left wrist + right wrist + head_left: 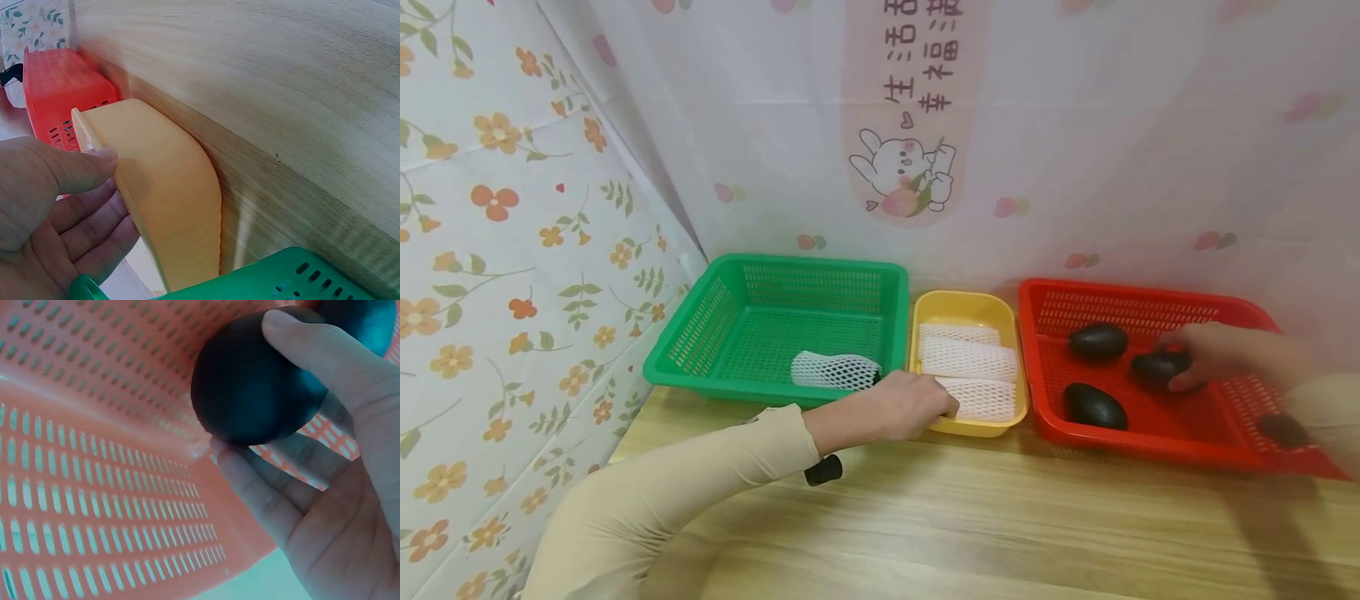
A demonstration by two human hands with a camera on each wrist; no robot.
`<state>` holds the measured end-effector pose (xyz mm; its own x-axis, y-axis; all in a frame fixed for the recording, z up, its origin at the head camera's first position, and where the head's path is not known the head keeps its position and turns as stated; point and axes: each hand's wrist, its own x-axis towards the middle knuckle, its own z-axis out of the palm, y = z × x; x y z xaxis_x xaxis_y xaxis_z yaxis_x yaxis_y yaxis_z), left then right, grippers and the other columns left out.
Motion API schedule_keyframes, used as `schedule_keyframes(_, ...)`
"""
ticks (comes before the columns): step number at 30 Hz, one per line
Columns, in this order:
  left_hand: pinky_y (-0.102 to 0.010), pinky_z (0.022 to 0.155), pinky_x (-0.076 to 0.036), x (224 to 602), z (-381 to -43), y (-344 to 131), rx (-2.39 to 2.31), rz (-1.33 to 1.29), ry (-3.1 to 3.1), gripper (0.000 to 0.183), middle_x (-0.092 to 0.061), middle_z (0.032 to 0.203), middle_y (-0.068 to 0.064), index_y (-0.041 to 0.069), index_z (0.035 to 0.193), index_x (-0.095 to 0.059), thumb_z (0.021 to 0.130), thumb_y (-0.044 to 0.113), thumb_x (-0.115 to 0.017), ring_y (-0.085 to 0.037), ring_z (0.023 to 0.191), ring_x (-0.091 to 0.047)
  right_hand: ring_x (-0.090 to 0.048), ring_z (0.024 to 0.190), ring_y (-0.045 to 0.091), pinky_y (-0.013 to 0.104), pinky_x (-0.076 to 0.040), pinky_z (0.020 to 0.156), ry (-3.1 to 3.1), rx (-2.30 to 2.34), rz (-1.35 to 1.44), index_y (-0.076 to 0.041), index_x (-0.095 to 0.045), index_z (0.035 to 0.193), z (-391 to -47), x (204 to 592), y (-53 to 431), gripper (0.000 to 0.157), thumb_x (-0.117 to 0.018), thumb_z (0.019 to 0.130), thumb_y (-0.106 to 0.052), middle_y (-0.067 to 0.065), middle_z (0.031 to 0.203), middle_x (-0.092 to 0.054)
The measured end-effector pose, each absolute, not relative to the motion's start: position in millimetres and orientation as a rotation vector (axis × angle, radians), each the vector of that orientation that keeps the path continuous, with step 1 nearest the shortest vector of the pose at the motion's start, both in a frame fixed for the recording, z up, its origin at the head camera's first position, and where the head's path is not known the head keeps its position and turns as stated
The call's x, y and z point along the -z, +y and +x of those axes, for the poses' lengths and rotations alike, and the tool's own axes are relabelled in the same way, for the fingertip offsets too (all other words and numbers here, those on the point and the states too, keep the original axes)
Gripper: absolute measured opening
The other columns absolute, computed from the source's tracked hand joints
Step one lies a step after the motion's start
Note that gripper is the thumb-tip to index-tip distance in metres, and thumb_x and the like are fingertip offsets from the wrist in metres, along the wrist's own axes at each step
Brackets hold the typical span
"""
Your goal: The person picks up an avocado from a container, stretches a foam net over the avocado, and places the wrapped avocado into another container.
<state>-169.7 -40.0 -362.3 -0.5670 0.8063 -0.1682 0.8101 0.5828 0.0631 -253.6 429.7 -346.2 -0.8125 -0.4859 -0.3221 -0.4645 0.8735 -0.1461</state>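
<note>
In the red basket, my right hand grips a dark, smooth avocado, thumb on top and fingers underneath. Two more avocados lie beside it, one toward the back and one near the front wall. My left hand is at the front left corner of the yellow basket. Its thumb lies at the rim, the other fingers loosely bent over the opening beside the white foam nets. Several of these nets are stacked flat in that basket.
Left of the yellow basket stands a green basket; inside it a foam net sleeve surrounds something dark. All three baskets sit side by side on a wooden table, close to a printed cloth hanging behind them.
</note>
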Motion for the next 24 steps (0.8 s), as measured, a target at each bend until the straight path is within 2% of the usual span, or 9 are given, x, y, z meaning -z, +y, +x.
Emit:
schedule_keyframes(5, -0.026, 0.056, -0.045, 362, -170, -39, 0.040, 1.361, 2.635, 0.008, -0.062, 0.086, 0.008, 0.019, 0.100, -0.073, 0.101, 0.015, -0.065, -0.010, 0.074, -0.053, -0.055, 0.082, 0.016, 0.037, -0.050, 0.072, 2.729, 0.076, -0.715, -0.011, -0.074, 0.110, -255, 336, 436, 0.049, -0.094, 0.067, -0.024, -0.006, 0.093, -0.063)
schedule_keyframes(10, -0.026, 0.056, -0.046, 363, -170, -40, 0.043, 1.357, 2.636, 0.009, -0.063, 0.088, 0.008, 0.019, 0.101, -0.073, 0.101, 0.015, -0.065, -0.010, 0.075, -0.054, -0.055, 0.085, 0.018, 0.038, -0.049, 0.071, 2.787, 0.048, -0.684, -0.008, -0.074, 0.112, -255, 327, 438, 0.053, -0.095, 0.065, -0.022, -0.003, 0.098, -0.064)
schedule_keyframes(17, -0.026, 0.057, -0.047, 361, -169, -40, 0.046, 1.360, 2.637, 0.009, -0.066, 0.092, 0.007, 0.020, 0.103, -0.073, 0.101, 0.015, -0.066, -0.009, 0.076, -0.055, -0.055, 0.084, 0.021, 0.038, -0.050, 0.070, 2.838, 0.108, -0.702, 0.002, -0.070, 0.113, -249, 315, 429, 0.055, -0.093, 0.066, -0.011, 0.005, 0.103, -0.065)
schedule_keyframes(24, -0.026, 0.057, -0.048, 361, -168, -41, 0.051, 1.363, 2.639, 0.010, -0.067, 0.093, 0.007, 0.021, 0.104, -0.074, 0.101, 0.015, -0.066, -0.009, 0.078, -0.057, -0.052, 0.073, 0.017, 0.037, -0.048, 0.066, 2.900, 0.048, -0.758, 0.001, -0.068, 0.114, -238, 297, 398, 0.057, -0.094, 0.067, -0.018, 0.000, 0.091, -0.063)
